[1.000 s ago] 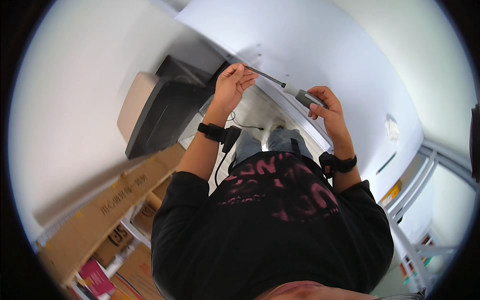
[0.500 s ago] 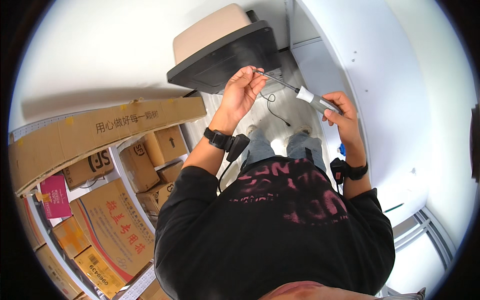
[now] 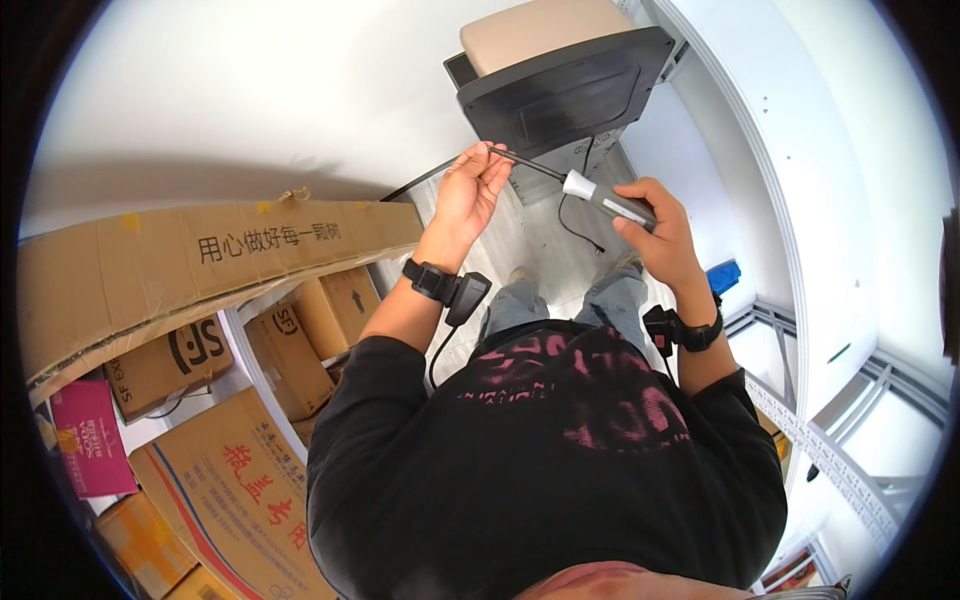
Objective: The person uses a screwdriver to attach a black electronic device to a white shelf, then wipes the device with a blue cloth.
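Observation:
A screwdriver with a grey and white handle and a long thin dark shaft lies in my right hand, whose fingers wrap round the handle. The shaft slants up to the left. At its tip, my left hand pinches with thumb and fingers; whether a small piece sits there as well is too small to tell. Beyond my hands stands a beige, box-shaped thing with a black panel facing me. Each of my wrists carries a black strap with a small box.
At my left, metal shelving holds several cardboard boxes and a magenta box, with a long cardboard strip along the top. A black cable trails on the floor ahead. White shelving with a blue object stands at my right.
My view has turned, so the beige and black thing now appears farther right and more shelving shows at the right. Both hands keep their hold on the screwdriver.

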### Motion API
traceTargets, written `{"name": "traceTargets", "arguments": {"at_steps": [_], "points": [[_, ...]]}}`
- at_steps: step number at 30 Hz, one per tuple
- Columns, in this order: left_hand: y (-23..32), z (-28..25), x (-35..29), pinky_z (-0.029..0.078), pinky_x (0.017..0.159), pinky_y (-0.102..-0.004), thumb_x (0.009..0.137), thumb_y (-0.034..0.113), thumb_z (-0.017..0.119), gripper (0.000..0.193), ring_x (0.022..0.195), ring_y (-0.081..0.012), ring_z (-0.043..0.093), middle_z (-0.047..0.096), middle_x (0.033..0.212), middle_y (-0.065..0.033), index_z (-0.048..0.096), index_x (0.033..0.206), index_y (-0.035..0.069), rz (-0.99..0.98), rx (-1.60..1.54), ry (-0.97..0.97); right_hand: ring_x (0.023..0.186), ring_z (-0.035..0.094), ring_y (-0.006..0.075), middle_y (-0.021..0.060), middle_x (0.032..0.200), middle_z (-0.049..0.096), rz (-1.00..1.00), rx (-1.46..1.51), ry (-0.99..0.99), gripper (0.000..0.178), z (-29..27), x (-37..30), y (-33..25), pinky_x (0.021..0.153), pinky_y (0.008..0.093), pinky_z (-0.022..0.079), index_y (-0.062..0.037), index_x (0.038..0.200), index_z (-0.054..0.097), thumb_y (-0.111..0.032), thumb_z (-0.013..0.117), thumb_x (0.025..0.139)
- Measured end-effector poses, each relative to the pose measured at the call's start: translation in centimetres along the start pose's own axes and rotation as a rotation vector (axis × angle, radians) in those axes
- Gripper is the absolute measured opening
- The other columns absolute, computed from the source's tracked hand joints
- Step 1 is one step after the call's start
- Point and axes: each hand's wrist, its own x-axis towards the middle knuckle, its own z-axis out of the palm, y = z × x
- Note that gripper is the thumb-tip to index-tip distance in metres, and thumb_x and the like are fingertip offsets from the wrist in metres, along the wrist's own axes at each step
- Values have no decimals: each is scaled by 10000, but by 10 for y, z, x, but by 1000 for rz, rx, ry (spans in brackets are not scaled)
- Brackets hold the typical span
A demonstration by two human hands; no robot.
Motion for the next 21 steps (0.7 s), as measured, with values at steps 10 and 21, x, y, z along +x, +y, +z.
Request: {"name": "traceTargets", "arguments": {"at_steps": [10, 21], "points": [[37, -7, 14, 569, 728, -301, 988, 205, 502, 190, 814, -185, 652, 654, 936, -84, 585, 1016, 37, -113, 200, -77, 813, 597, 315, 146, 893, 595, -93, -273, 254, 317, 73, -16, -20, 705, 357, 466, -19, 1079, 572, -51, 672, 780], [39, 2, 30, 540, 690, -267, 989, 175, 492, 177, 793, -137, 629, 661, 968, -39, 606, 1074, 71, -116, 124, -94, 842, 610, 241, 127, 945, 629, 59, -96, 430, 312, 120, -13, -1, 752, 324, 468, -20, 1107, 566, -140, 670, 838]]}}
